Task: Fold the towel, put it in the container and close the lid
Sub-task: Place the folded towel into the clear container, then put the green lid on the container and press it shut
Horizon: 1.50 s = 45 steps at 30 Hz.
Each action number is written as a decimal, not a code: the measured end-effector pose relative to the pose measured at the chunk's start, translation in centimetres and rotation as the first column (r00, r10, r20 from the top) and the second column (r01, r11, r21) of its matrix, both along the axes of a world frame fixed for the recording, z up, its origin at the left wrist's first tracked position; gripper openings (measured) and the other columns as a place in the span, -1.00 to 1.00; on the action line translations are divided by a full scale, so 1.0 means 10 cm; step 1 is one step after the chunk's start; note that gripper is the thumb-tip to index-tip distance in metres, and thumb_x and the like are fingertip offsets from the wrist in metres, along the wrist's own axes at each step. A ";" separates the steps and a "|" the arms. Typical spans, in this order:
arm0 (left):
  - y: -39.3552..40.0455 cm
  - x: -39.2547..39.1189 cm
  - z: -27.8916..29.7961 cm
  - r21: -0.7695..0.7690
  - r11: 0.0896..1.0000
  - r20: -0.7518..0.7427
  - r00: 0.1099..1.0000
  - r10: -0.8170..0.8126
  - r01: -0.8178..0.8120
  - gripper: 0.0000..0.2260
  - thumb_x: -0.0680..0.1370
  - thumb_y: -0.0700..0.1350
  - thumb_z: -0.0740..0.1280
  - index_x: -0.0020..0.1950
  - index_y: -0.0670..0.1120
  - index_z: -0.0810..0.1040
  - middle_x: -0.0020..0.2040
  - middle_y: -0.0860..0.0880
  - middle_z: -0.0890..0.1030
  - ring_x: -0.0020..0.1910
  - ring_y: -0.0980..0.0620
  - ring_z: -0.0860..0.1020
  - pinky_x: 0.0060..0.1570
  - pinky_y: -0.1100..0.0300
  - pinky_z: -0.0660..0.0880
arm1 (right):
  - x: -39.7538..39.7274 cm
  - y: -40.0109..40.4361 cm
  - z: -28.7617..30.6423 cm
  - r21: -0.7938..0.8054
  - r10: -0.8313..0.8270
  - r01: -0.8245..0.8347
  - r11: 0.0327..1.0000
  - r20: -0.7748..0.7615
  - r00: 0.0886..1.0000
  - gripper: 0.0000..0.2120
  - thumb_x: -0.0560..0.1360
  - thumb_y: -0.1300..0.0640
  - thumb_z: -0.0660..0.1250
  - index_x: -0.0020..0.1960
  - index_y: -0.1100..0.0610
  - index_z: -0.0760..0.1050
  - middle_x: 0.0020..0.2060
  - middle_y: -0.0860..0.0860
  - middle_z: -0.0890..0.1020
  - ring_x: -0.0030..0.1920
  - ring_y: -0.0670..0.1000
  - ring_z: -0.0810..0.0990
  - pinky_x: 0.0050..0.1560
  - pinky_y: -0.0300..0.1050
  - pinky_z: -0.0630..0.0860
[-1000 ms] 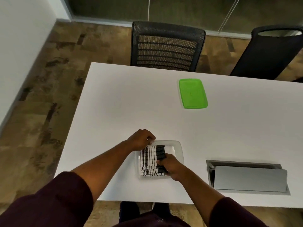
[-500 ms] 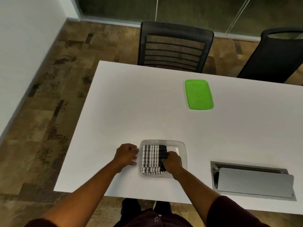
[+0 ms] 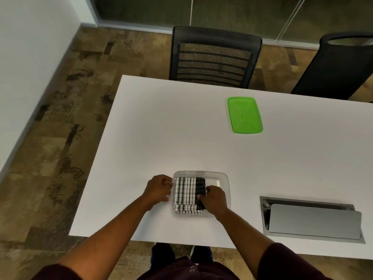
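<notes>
Low in the frame, left of centre, the left hand [image 3: 158, 189] rests curled against the outer left wall of the clear container [image 3: 225, 179], its fingers loosely closed on nothing that can be made out. Just right of it the folded checked towel [image 3: 186, 194] already lies inside the container, filling its left part. The right hand [image 3: 215, 200] presses on the towel's dark right edge, fingers bent down onto the cloth. Folding and placing look done. The green lid [image 3: 244, 115] lies well apart, upper right on the white tabletop [image 3: 161, 128], so closing remains.
</notes>
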<state>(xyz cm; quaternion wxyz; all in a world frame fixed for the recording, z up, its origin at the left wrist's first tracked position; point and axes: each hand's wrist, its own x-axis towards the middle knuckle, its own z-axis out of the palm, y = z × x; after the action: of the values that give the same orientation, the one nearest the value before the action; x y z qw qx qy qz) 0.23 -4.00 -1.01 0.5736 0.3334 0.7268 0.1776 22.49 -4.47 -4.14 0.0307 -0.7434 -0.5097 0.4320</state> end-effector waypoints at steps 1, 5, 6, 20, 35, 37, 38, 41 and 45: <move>0.01 -0.02 0.00 0.016 0.999 -0.029 0.999 -0.036 0.036 -0.92 0.56 -0.14 0.36 0.02 -0.03 0.62 0.02 -0.09 0.69 0.00 -0.07 0.68 -0.03 0.00 0.68 | 0.03 0.02 0.03 0.017 0.028 -0.029 0.999 0.042 0.999 -0.87 0.48 0.12 0.43 -0.13 0.20 0.58 -0.22 0.03 0.64 -0.11 0.08 0.62 0.00 -0.07 0.59; 0.10 -0.06 0.08 0.076 0.992 -0.110 0.990 -0.091 0.099 -0.89 0.56 -0.13 0.34 -0.04 -0.05 0.67 -0.05 -0.05 0.71 0.02 -0.08 0.64 0.11 -0.02 0.59 | 0.25 0.12 0.22 0.066 -0.013 0.010 0.998 0.048 0.999 -0.78 0.48 0.23 0.33 0.04 0.14 0.72 0.04 0.01 0.75 0.11 0.04 0.68 0.19 -0.12 0.57; 0.14 -0.06 0.10 0.082 0.991 -0.112 0.989 -0.095 0.105 -0.88 0.55 -0.15 0.33 -0.04 -0.07 0.68 -0.04 -0.06 0.71 0.04 -0.10 0.65 0.12 -0.02 0.58 | 0.30 0.15 0.28 0.063 -0.039 0.038 0.997 0.009 0.999 -0.80 0.47 0.25 0.34 -0.03 0.12 0.73 -0.03 0.01 0.77 0.05 0.03 0.71 0.16 -0.08 0.61; 1.07 0.52 0.42 0.196 0.971 -0.093 0.988 -0.121 0.138 -0.82 0.57 -0.24 0.26 -0.04 -0.03 0.64 0.12 -0.07 0.70 0.16 -0.08 0.62 0.25 0.05 0.53 | 0.80 1.07 0.67 0.134 -0.492 0.570 0.811 -0.372 0.787 -0.79 0.51 0.32 0.29 -0.14 0.19 0.69 -0.33 0.06 0.71 -0.38 -0.04 0.68 -0.17 -0.10 0.71; 2.40 1.63 0.02 0.140 0.983 0.015 0.993 -0.118 0.115 -0.89 0.58 -0.15 0.34 -0.09 -0.13 0.64 0.04 -0.27 0.69 0.16 -0.26 0.64 0.21 -0.10 0.57 | 1.68 2.39 0.11 0.186 -0.503 0.502 0.845 -0.041 0.863 -0.74 0.51 0.15 0.38 0.15 0.23 0.64 0.18 0.23 0.68 0.22 0.21 0.63 0.31 0.02 0.51; 2.57 1.77 -0.10 0.125 0.984 0.019 0.991 -0.130 0.126 -0.78 0.60 -0.08 0.35 0.03 -0.24 0.64 0.11 -0.34 0.67 0.20 -0.29 0.62 0.23 -0.13 0.55 | 1.78 2.52 0.05 0.245 -0.503 0.488 0.838 -0.002 0.864 -0.59 0.51 0.14 0.40 0.33 0.23 0.55 0.29 0.24 0.60 0.31 0.22 0.57 0.30 -0.05 0.45; 2.66 1.85 -0.15 0.112 0.985 0.025 0.990 -0.136 0.132 -0.70 0.61 -0.05 0.34 0.14 -0.29 0.61 0.18 -0.37 0.63 0.25 -0.30 0.59 0.27 -0.14 0.52 | 1.83 2.58 0.03 0.261 -0.509 0.493 0.830 -0.008 0.861 -0.53 0.50 0.15 0.41 0.38 0.23 0.51 0.32 0.26 0.56 0.31 0.23 0.56 0.29 -0.04 0.46; 2.89 2.02 -0.20 0.078 0.985 0.075 0.985 -0.158 0.152 -0.58 0.63 -0.07 0.31 0.40 -0.30 0.45 0.39 -0.37 0.49 0.41 -0.31 0.47 0.39 -0.17 0.43 | 1.93 2.73 -0.04 0.271 -0.490 0.479 0.835 -0.029 0.871 -0.42 0.46 0.16 0.46 0.44 0.23 0.43 0.37 0.25 0.51 0.33 0.23 0.55 0.25 -0.04 0.48; 2.99 2.20 -0.28 0.040 0.994 0.140 0.984 -0.110 0.105 -0.52 0.63 -0.10 0.33 0.49 -0.27 0.36 0.48 -0.35 0.40 0.48 -0.28 0.39 0.46 -0.15 0.36 | 1.97 2.81 -0.11 0.229 -0.423 0.417 0.879 -0.026 0.906 -0.46 0.49 0.17 0.44 0.42 0.27 0.42 0.35 0.24 0.56 0.34 0.25 0.53 0.25 -0.02 0.45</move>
<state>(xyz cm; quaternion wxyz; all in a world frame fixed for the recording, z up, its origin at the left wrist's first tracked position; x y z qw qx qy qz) 22.26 25.88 -3.82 0.6270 0.3680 0.6621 0.1816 42.21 23.63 -5.25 0.2027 -0.8329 -0.3830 0.3443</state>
